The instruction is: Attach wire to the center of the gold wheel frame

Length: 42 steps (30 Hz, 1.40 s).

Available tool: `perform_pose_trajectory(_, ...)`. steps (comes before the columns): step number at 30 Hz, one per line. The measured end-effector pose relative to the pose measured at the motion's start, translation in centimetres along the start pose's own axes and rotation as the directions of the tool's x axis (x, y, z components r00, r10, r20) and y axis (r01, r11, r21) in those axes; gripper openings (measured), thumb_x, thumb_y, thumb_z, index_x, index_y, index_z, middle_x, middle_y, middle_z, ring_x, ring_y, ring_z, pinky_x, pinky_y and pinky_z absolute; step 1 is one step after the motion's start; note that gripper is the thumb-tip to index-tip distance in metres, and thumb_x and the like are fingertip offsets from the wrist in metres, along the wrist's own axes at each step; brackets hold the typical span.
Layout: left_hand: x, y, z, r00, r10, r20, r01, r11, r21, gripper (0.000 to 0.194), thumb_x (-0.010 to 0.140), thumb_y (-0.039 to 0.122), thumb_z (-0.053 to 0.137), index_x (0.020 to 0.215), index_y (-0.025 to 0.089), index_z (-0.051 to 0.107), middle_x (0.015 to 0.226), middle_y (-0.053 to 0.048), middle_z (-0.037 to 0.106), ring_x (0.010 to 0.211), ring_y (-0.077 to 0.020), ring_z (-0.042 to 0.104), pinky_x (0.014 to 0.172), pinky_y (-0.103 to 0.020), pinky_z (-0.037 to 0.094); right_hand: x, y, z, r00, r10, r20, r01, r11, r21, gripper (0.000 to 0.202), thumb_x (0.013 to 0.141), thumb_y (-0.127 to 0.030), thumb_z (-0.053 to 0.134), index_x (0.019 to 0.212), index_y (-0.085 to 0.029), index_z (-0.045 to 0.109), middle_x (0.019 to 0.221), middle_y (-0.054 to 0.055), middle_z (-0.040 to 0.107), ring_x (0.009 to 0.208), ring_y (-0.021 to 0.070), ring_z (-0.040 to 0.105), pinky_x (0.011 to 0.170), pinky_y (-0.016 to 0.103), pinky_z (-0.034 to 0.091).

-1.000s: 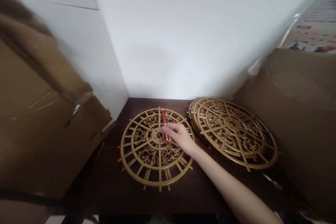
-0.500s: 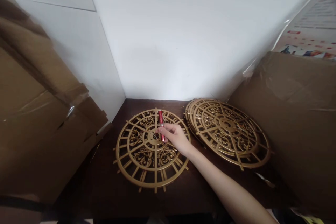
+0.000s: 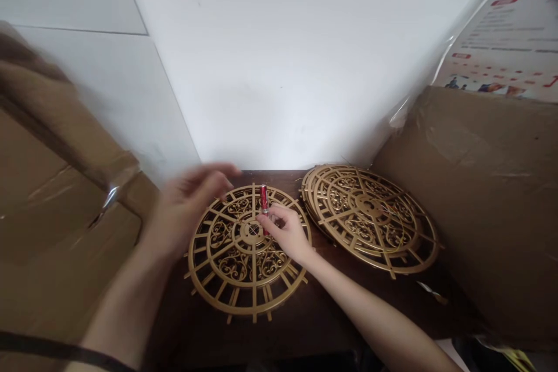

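A round gold openwork disc [image 3: 254, 305] with scrollwork lies on the dark table [image 3: 204, 340]. Over its centre my right hand [image 3: 285, 229] is closed round a slim red tube [image 3: 264, 199] with a silver band, held nearly upright in the picture. My left hand [image 3: 187, 203], blurred by motion, hovers at the disc's upper left edge. Its fingers point right, the thumb apart from them, and nothing shows between them. Another disc seems to lie under the first, its bars showing through the gaps.
A stack of similar gold discs [image 3: 372, 221] lies to the right. Cardboard [image 3: 56, 203] stands on the left and more cardboard [image 3: 488, 186] on the right, below a printed sheet [image 3: 510, 40]. Behind is a white wall [image 3: 279, 70].
My left hand has come into view from the left and reached over the disc's edge. My right hand still holds the red tube near the centre. The view has shifted slightly.
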<state>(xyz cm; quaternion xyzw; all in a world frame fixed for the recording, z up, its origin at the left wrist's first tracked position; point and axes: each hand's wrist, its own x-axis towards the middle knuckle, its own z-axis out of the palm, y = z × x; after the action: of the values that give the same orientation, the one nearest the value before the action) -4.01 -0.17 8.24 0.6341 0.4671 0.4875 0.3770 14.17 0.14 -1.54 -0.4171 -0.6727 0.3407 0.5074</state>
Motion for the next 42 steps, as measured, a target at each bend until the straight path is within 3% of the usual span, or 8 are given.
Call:
perform_pose_trajectory(5,0.7,-2.6,5.4,0.988,-0.070,0.136,0.079,0.995,-0.064,0.037,0.074,0.040,0.066,0.099,0.014,0.065,0.082,-0.006,0.067,0.072,-0.0149,0.058,0.066,-0.026,0.048,0.2,0.3,0.0,0.999,-0.017,-0.028,0.017,1.000,-0.005,0.037,0.084,-0.035,0.055,0.054,-0.019,0.039,0.059,-0.003,0.040,0.060,0.0116,0.040,0.058,0.025,0.030)
perform_pose_trajectory(8,1.3,-3.6,6.7,0.988,-0.089,0.123,0.104,0.987,-0.122,0.041,0.068,0.036,0.072,0.101,0.013,0.063,0.081,-0.004,0.064,0.070,-0.0128,0.056,0.063,-0.023,0.046,0.2,0.4,0.0,0.999,-0.021,-0.042,0.020,1.000,-0.014,0.037,0.082,-0.032,0.056,0.054,-0.019,0.036,0.060,-0.003,0.041,0.059,0.0112,0.040,0.057,0.025,0.031)
perform_pose_trajectory(11,1.6,-4.3,6.8,0.985,-0.090,0.144,0.115,0.977,-0.179,0.028,0.072,0.034,0.069,0.087,0.011,0.064,0.077,-0.004,0.061,0.069,-0.0107,0.053,0.063,-0.021,0.043,0.2,0.3,0.0,0.999,-0.032,-0.022,0.032,0.999,-0.010,0.035,0.081,-0.031,0.058,0.054,-0.018,0.041,0.060,-0.003,0.043,0.059,0.0108,0.041,0.057,0.024,0.032)
perform_pose_trajectory(15,1.8,-4.9,6.5,0.978,-0.117,0.171,0.198,0.773,-0.603,0.022,0.081,0.035,0.061,0.087,0.014,0.058,0.071,0.000,0.050,0.063,-0.0083,0.049,0.057,-0.020,0.043,0.0,0.3,-0.1,1.000,-0.013,-0.022,0.015,0.996,0.090,0.031,0.089,-0.034,0.048,0.064,-0.017,0.055,0.062,-0.002,0.047,0.057,0.0104,0.045,0.058,0.024,0.035)
perform_pose_trajectory(18,1.8,-5.4,6.1,0.974,-0.148,0.174,0.229,0.620,-0.751,0.019,0.080,0.031,0.062,0.087,0.014,0.054,0.063,0.004,0.039,0.051,-0.0039,0.038,0.043,-0.014,0.031,-0.1,0.4,-0.1,0.998,-0.008,-0.067,0.020,0.984,0.176,0.029,0.094,-0.034,0.040,0.081,-0.018,0.062,0.068,-0.001,0.052,0.057,0.0100,0.049,0.058,0.024,0.039)
perform_pose_trajectory(22,1.3,-6.0,6.1,0.937,-0.233,0.258,0.348,0.647,-0.678,0.024,0.080,0.031,0.063,0.094,0.013,0.055,0.062,0.004,0.039,0.046,-0.0018,0.031,0.036,-0.011,0.017,-0.1,0.3,-0.1,0.995,-0.002,-0.103,0.031,0.960,0.279,0.024,0.093,-0.029,0.039,0.099,-0.019,0.060,0.073,-0.001,0.054,0.056,0.0094,0.049,0.057,0.023,0.040)
perform_pose_trajectory(28,0.4,-6.4,6.9,0.901,-0.293,0.319,0.427,0.720,-0.547,0.033,0.076,0.033,0.068,0.097,0.011,0.056,0.050,0.008,0.032,0.040,-0.0002,0.021,0.035,-0.012,0.014,0.0,0.4,-0.3,1.000,0.000,0.009,-0.003,0.953,0.302,0.025,0.082,-0.011,0.040,0.069,-0.017,0.060,0.059,-0.003,0.050,0.051,0.0085,0.045,0.052,0.020,0.036)
perform_pose_trajectory(42,0.5,-7.2,7.1,0.894,-0.290,0.342,0.436,0.739,-0.513,0.032,0.074,0.034,0.069,0.091,0.010,0.057,0.045,0.009,0.034,0.035,0.0001,0.022,0.034,-0.014,0.014,0.1,0.7,-0.4,0.997,0.015,0.079,-0.033,0.973,0.228,0.025,0.070,-0.007,0.038,0.050,-0.018,0.048,0.047,-0.005,0.044,0.046,0.0077,0.039,0.050,0.020,0.032)
